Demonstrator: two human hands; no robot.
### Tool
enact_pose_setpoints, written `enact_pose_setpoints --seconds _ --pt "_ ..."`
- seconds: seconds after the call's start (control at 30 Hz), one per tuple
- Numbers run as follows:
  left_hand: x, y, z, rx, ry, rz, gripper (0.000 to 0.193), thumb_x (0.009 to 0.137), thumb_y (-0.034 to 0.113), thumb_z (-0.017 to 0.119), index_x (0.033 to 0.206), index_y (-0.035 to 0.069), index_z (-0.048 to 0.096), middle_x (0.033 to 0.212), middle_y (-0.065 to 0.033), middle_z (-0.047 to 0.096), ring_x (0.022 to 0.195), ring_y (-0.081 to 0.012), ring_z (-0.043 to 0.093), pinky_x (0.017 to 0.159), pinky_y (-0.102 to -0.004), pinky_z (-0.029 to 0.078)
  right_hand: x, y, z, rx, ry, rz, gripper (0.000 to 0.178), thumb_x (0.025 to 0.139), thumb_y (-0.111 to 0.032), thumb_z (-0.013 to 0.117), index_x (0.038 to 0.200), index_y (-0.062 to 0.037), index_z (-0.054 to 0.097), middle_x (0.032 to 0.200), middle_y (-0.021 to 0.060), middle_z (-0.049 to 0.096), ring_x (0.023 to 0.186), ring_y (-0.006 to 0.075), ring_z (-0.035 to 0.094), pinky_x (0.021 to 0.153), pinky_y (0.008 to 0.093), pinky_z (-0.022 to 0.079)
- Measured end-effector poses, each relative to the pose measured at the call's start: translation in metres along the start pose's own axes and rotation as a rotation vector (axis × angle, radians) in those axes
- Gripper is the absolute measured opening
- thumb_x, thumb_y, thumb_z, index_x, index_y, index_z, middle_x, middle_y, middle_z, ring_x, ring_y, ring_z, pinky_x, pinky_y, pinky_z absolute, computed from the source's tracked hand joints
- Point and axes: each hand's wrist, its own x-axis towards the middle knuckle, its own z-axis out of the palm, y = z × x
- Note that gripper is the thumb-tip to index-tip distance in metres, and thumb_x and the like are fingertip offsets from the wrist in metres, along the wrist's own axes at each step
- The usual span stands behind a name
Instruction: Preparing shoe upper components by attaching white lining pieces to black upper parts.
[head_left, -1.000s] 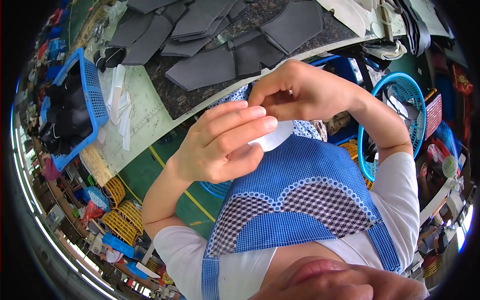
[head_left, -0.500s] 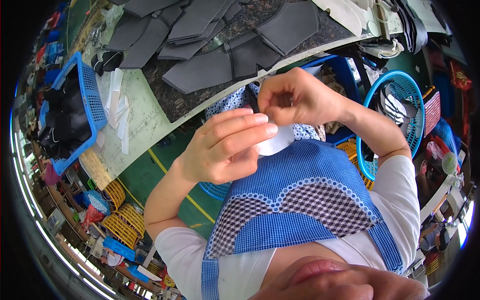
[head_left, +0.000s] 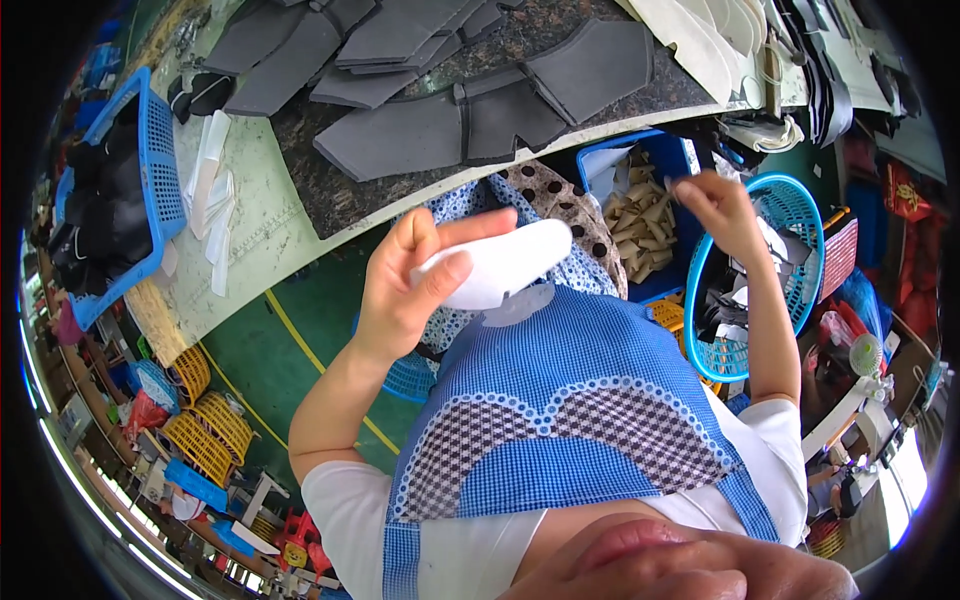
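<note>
Between the thumb and fingers of my left hand (head_left: 400,275) is a smooth white curved piece (head_left: 505,265), rounded at its far end. Just under its lower edge, against the blue checked apron (head_left: 590,330), lies a pale greyish flat patch (head_left: 518,306); whether it is joined to the white piece I cannot tell. My right hand (head_left: 720,208) is out to the right, its fingers pinched together beside the dark blue bin (head_left: 592,160), which holds cream-coloured scraps (head_left: 642,222). Anything in that pinch is too small to make out.
Dark grey cut panels (head_left: 400,135) lie on a speckled stone slab (head_left: 310,190) on the table ahead. A blue basket (head_left: 160,165) of black pieces and some white strips (head_left: 212,190) are at left. A light-blue basket (head_left: 815,235) of cut pieces stands right; pale panels (head_left: 690,45) lie far right.
My hands, close together before, are now apart. The right one has moved right to the scrap bin. My left hand has turned, showing more of the white piece.
</note>
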Motion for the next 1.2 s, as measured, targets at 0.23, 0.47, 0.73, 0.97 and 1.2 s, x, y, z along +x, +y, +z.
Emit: enact_pose_setpoints --seconds 0.23,0.47,0.73,0.97,1.2 --pt "0.022 0.026 0.006 -0.196 0.036 0.149 0.026 0.095 0.013 0.06 0.083 0.012 0.037 0.129 -0.0275 0.058 0.116 -0.0279 0.061 0.098 -0.0406 0.049 0.014 -0.094 -0.008 0.605 -0.092 -0.577 0.031 0.092 -0.023 0.051 0.102 0.0038 0.063 0.1 0.0114 0.065 0.091 0.0173 0.061 0.082 0.0297 0.048" --pt "-0.026 0.035 -0.047 -0.176 0.216 0.248 0.027 0.09 0.014 0.062 0.081 0.011 0.037 0.117 -0.0247 0.063 0.106 -0.03 0.065 0.092 -0.0418 0.053 -0.003 -0.003 -0.007 -0.495 0.002 -0.174 0.014 0.084 -0.013 0.066 0.089 -0.0025 0.058 0.083 0.0039 0.063 0.072 0.017 0.059 0.064 0.0322 0.047" --pt "0.014 0.007 0.002 -0.225 -0.058 0.024 0.03 0.091 0.014 0.065 0.078 0.013 0.038 0.115 -0.0246 0.065 0.109 -0.0274 0.064 0.095 -0.0399 0.051 0.003 -0.106 0.002 0.596 -0.394 -0.632 0.062 0.079 -0.036 0.081 0.126 -0.0029 0.058 0.107 0.0088 0.063 0.102 0.0232 0.059 0.087 0.0314 0.047" --pt "0.062 0.025 -0.016 0.587 0.358 0.257 0.025 0.084 0.016 0.078 0.087 0.001 0.059 0.082 -0.0044 0.066 0.072 -0.0071 0.061 0.065 -0.021 0.05 0.062 -0.139 -0.017 0.168 -0.01 -0.504 0.04 0.085 -0.037 0.075 0.081 0.0021 0.067 0.07 0.0044 0.06 0.06 0.0143 0.056 0.053 0.03 0.043" --pt "0.078 0.017 -0.034 0.803 0.412 0.132 0.027 0.083 0.023 0.079 0.081 0.001 0.064 0.07 -0.0035 0.065 0.062 -0.0065 0.06 0.055 -0.0218 0.047 0.086 -0.144 0.001 -0.246 0.119 -0.548 0.048 0.083 -0.047 0.073 0.075 0.0001 0.068 0.073 0.0087 0.059 0.06 0.0224 0.056 0.056 0.0348 0.045"
